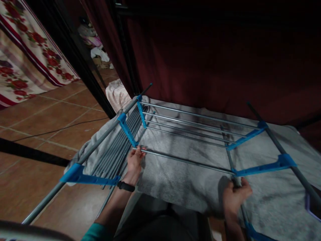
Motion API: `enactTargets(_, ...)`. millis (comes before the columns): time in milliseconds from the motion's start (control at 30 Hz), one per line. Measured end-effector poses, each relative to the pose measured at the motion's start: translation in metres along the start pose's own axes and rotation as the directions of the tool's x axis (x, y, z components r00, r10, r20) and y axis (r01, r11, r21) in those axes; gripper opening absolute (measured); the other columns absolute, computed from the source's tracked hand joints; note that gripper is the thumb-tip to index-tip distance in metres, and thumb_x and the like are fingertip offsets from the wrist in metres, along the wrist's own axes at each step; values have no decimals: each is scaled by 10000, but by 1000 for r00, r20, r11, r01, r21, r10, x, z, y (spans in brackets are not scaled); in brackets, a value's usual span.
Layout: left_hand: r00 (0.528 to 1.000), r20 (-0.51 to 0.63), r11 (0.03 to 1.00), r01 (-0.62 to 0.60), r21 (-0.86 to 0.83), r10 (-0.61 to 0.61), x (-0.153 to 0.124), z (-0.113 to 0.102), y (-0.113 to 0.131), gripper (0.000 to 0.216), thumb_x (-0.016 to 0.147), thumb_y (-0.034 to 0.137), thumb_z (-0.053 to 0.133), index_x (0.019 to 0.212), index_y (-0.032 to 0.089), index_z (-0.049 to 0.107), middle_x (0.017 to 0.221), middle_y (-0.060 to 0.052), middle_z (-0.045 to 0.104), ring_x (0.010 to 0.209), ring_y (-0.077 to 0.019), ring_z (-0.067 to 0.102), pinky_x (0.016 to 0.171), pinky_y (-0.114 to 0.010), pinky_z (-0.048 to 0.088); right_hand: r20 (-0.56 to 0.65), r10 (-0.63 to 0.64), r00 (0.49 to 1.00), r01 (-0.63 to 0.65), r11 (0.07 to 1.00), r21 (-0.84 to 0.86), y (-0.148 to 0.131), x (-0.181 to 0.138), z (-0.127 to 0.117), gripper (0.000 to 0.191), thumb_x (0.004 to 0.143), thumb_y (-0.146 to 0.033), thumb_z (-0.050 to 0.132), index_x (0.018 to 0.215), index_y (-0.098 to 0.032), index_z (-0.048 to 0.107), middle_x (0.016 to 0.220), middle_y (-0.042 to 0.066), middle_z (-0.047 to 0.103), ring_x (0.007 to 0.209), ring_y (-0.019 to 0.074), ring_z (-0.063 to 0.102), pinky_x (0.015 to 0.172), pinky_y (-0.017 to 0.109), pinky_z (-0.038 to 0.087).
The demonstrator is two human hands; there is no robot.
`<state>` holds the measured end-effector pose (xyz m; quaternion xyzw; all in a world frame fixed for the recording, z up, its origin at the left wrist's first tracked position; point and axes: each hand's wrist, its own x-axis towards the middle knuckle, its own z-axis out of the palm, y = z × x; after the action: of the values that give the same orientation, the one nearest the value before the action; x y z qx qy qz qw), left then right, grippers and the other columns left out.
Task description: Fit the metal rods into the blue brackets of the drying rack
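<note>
A rack frame of grey metal tubes (100, 142) and blue plastic brackets (90, 178) lies across a grey blanket. My left hand (135, 158), a dark band on its wrist, pinches the left end of a crosswise metal rod (185, 160), close to a blue bracket (127, 131). That rod's right end meets another blue bracket (263, 167). Just below this joint my right hand (235, 195) is closed around a grey side tube (243, 212). Farther back, several crosswise rods (200, 116) span between the left and right brackets.
Several loose grey rods (117, 150) lie side by side at the left on the grey blanket (173, 187). Dark bed posts (75, 57) and a dark red curtain (213, 70) stand beyond. A cable (62, 129) crosses the tiled floor (50, 167).
</note>
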<state>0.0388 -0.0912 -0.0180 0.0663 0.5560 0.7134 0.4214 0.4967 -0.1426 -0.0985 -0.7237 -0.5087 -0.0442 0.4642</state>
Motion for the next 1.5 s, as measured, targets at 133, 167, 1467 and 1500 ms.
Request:
enactTargets(133,999,40,1000,6,21,-6,0,5,-10,329,723,292,966,787,152,676,795,-58,733,668,-135,648,661,-263,541,142,-157,977,148,986,73,-45,-18,16,481,1030,-386,469,1434,-157,595,1343,247,642,1337,409,567,1131,648,461)
enactTargets(167,999,51,1000,5,25,-6,-1,6,-12,342,706,297,977,791,154,678,807,-60,736,679,-136,654,670,-266,545,203,-219,954,200,974,108,-57,-19,22,455,1043,-361,450,1430,-175,599,1348,222,653,1329,383,580,1125,628,475)
enactTargets(1467,935,69,916,-356,185,349,60,-3,16,164,671,100,784,757,221,715,826,-27,712,856,-189,638,888,-296,510,458,-613,644,611,772,174,-124,-4,74,517,990,-69,503,1379,-324,729,1002,70,730,950,286,631,974,451,479)
enactTargets(1500,938,62,920,-347,180,341,62,-3,15,159,661,110,782,744,223,708,800,-17,699,836,-185,626,880,-299,509,454,-612,648,609,774,174,-124,-4,74,529,987,-67,501,1388,-329,726,999,70,729,949,288,630,971,456,479)
